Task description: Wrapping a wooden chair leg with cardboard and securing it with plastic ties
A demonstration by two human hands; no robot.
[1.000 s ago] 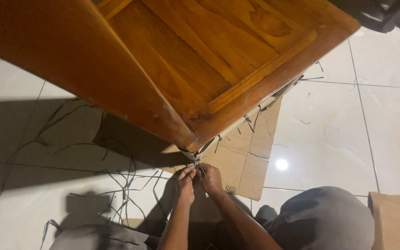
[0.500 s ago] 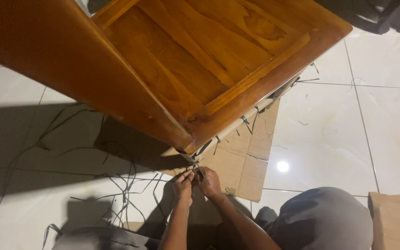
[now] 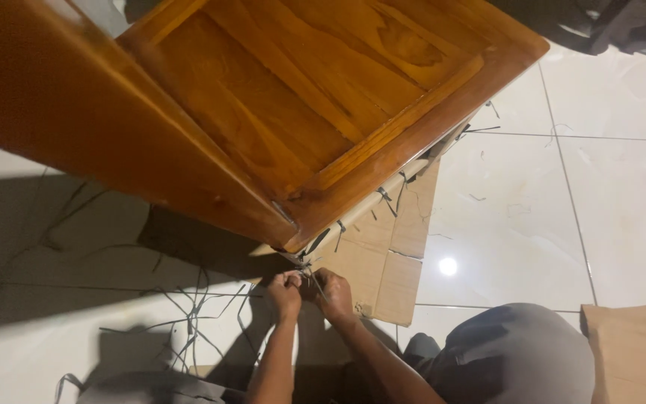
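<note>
Shifted slightly leftward, left hand (image 3: 284, 290) and right hand (image 3: 333, 293) pinch thin dark strips (image 3: 309, 271) together beneath glossy orange-brown wooden cabinet's corner (image 3: 293, 232), pulling them taut.

One head-worn camera looks steeply down, close over the hands (image 3: 309, 290), wooden cabinet (image 3: 263, 112) and tiled floor (image 3: 562, 202).

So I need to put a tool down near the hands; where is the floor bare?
Barest: tiles right of the cardboard sheet, bar stray strip bits. Crowded: left of the left hand, loose dark strips; both hands meet at the wooden cabinet corner.
</note>
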